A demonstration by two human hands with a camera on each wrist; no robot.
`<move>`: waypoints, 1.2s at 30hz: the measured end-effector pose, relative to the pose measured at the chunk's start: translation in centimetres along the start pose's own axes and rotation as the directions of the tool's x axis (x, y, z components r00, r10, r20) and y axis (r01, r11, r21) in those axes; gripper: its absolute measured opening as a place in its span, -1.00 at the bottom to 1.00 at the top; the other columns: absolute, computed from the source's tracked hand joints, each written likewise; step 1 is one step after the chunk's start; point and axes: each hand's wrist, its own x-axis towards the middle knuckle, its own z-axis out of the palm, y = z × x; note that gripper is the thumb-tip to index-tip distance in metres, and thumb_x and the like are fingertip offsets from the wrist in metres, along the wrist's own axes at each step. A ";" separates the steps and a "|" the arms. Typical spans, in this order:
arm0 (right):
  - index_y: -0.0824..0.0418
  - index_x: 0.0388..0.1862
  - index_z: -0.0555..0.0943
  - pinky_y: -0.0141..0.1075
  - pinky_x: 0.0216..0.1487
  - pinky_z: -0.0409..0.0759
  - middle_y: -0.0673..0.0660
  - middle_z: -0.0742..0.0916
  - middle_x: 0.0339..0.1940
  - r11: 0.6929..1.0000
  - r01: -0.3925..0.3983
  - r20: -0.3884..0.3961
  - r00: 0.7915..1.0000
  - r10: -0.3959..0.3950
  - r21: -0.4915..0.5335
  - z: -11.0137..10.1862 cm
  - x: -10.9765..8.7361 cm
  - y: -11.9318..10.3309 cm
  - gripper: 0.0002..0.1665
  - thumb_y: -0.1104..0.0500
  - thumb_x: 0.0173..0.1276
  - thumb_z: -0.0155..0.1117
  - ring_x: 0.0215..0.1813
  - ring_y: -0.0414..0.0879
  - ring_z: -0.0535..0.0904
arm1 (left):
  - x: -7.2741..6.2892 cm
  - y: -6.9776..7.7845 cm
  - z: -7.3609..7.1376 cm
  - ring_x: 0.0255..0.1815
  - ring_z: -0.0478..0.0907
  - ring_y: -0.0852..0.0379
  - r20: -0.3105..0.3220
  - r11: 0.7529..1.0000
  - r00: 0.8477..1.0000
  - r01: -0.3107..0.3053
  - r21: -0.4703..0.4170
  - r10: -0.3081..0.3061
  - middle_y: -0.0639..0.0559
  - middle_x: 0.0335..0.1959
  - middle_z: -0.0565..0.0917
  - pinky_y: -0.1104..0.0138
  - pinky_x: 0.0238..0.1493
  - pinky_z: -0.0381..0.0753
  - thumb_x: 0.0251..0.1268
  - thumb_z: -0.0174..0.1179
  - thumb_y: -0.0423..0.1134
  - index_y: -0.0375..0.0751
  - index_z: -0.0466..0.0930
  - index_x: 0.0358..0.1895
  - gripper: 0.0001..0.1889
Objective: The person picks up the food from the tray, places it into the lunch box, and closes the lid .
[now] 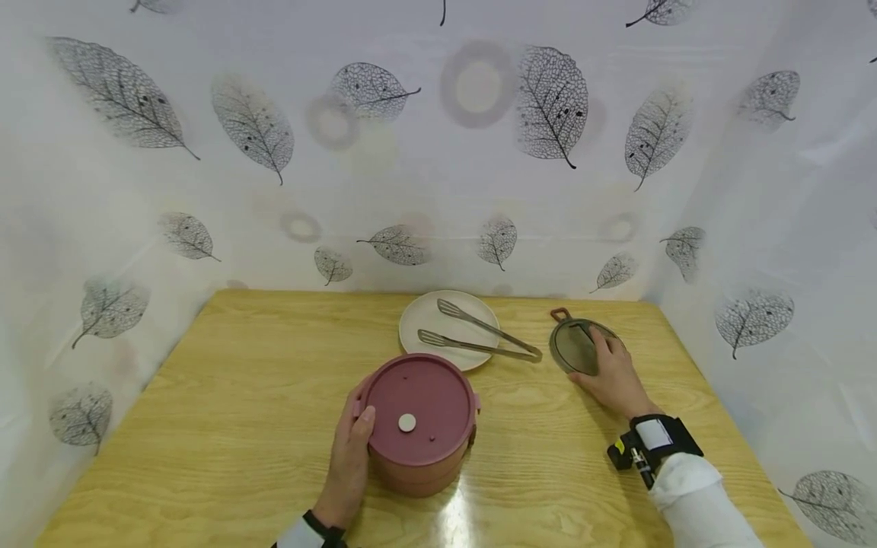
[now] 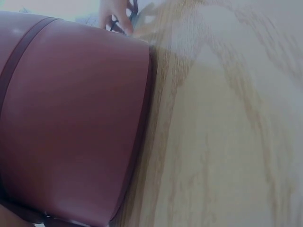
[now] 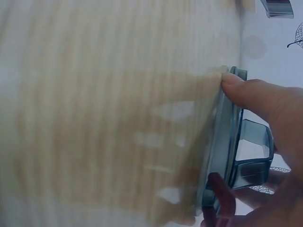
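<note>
A round maroon lunch pot (image 1: 425, 407) with a flat lid stands upright near the middle of the table. My left hand (image 1: 348, 453) grips its left side, thumb up at the lid's edge; the left wrist view shows the pot's smooth wall (image 2: 75, 118) close up. To the right, my right hand (image 1: 613, 373) holds a round greyish lid (image 1: 572, 346) with a raised handle and a small red loop (image 1: 560, 313). In the right wrist view the thumb (image 3: 241, 90) presses on the rim, fingers reach round the far side, and the clear-looking handle (image 3: 253, 153) sits beneath the palm.
Behind the pot is a white plate (image 1: 414, 316). Metal tongs (image 1: 493, 350) lie spread across it, their joined end past its right rim. The wooden table (image 1: 260, 411) ends at a leaf-patterned curtain (image 1: 438, 183) at the back and sides.
</note>
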 end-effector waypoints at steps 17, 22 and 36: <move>0.27 0.57 0.09 0.37 0.08 0.42 0.58 0.37 0.18 0.997 0.070 -0.193 0.979 -0.062 0.036 -2.0 0.3 -1.6 0.15 0.17 0.11 0.55 0.17 0.48 0.38 | 0.2 0.0 -0.1 0.51 0.22 0.14 0.017 1.000 1.000 0.004 -0.008 -0.004 0.06 0.49 0.29 0.62 0.29 0.28 0.60 -0.21 0.01 0.13 0.16 0.48 -0.53; 0.24 0.56 0.12 0.34 0.00 0.45 0.56 0.40 0.14 0.986 0.162 -0.265 0.952 -0.150 0.025 -2.8 0.3 -3.7 0.17 0.22 0.06 0.59 0.12 0.44 0.41 | 0.3 0.2 -0.1 0.51 0.22 0.14 0.016 1.000 1.000 0.008 -0.014 -0.008 0.04 0.50 0.28 0.63 0.28 0.28 0.60 -0.22 -0.01 0.09 0.14 0.50 -0.52; 0.16 0.58 0.15 -0.25 -0.33 0.38 0.33 0.44 0.02 0.902 0.432 -0.294 0.864 -0.409 0.015 -4.1 -0.9 -11.2 0.23 0.20 -0.02 0.65 -0.25 -0.04 0.34 | 0.0 -0.2 -0.2 0.47 0.26 0.21 0.025 1.000 0.999 -0.025 -0.004 0.025 0.03 0.48 0.31 0.62 0.31 0.28 0.62 -0.23 -0.03 0.13 0.16 0.48 -0.55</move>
